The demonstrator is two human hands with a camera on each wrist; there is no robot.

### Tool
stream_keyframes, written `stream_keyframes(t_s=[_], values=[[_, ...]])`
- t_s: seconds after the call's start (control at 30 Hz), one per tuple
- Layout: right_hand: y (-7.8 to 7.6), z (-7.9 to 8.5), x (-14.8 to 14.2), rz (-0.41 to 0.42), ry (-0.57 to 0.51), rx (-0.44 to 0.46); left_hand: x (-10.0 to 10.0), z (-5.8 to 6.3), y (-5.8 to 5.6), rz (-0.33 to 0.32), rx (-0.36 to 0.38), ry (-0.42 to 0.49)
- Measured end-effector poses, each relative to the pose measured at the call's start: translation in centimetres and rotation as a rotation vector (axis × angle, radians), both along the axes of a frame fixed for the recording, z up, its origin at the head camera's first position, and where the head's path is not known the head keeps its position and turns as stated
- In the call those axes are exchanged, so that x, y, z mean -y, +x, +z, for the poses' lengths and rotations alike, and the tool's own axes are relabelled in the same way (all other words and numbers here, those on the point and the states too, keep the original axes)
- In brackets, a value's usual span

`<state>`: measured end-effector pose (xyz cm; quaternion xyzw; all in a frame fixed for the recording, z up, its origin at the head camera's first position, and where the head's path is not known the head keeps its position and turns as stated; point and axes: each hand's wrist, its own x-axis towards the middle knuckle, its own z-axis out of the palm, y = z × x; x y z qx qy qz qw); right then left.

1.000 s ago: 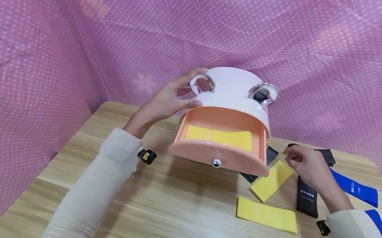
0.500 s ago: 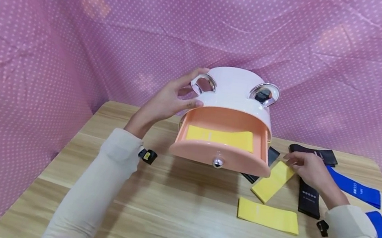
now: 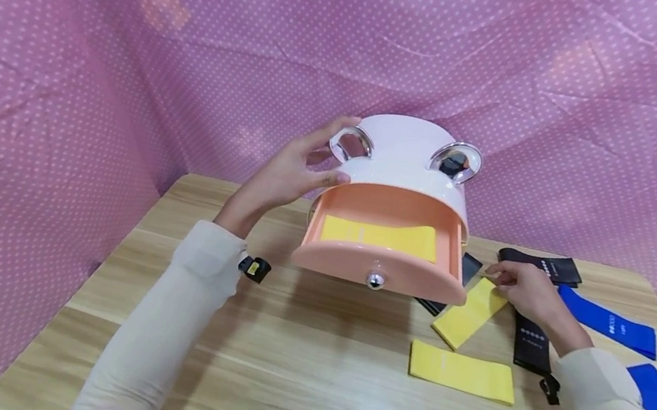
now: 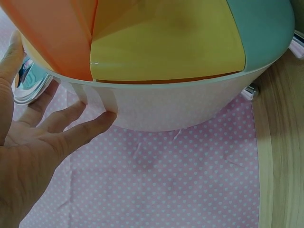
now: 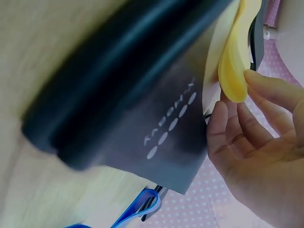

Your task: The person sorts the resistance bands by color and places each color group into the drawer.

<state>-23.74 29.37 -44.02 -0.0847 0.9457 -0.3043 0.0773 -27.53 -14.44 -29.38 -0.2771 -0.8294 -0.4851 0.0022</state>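
Note:
A white drawer box [image 3: 410, 146] with two shiny ring-like eyes stands at the table's back. Its peach drawer [image 3: 333, 260] is pulled out, and a yellow resistance band [image 3: 381, 238] lies inside. My left hand [image 3: 286, 167] holds the box by its left side, thumb on the front and fingertips spread on the white wall, as the left wrist view shows. On the right, my right hand [image 3: 534, 296] pinches the far end of a slanted yellow resistance band [image 3: 464, 317]. That band's looped end [image 5: 235, 80] is between thumb and fingers in the right wrist view.
Another yellow band [image 3: 463, 372] lies in front of the slanted one. Black bands [image 3: 530, 345] are under and behind my right hand, one partly beneath the drawer. Blue bands [image 3: 610, 321] lie at the far right. A pink dotted curtain [image 3: 353, 39] hangs behind the table.
My right hand has come down and slightly left from above the black bands to the far end of the slanted yellow band. The left hand and box have stayed nearly still.

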Motion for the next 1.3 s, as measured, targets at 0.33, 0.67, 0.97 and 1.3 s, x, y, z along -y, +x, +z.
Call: stream_keyframes(t_s=[0.33, 0.67, 0.97, 1.3], values=[[0.2, 0.3, -0.1, 0.043, -0.015, 0.022, 0.0, 0.0, 0.0, 0.007, 0.007, 0.005], [0.8, 1.3, -0.1, 0.123, -0.015, 0.016, 0.0, 0.2, 0.2, -0.006, 0.024, 0.055], [1.1, 2.5, 0.4, 0.106, -0.043, 0.077, 0.0, 0.1, 0.2, -0.008, 0.017, 0.048], [2.7, 6.2, 1.7, 0.123, 0.002, -0.016, -0.2, -0.1, 0.1, -0.002, 0.025, 0.044]])
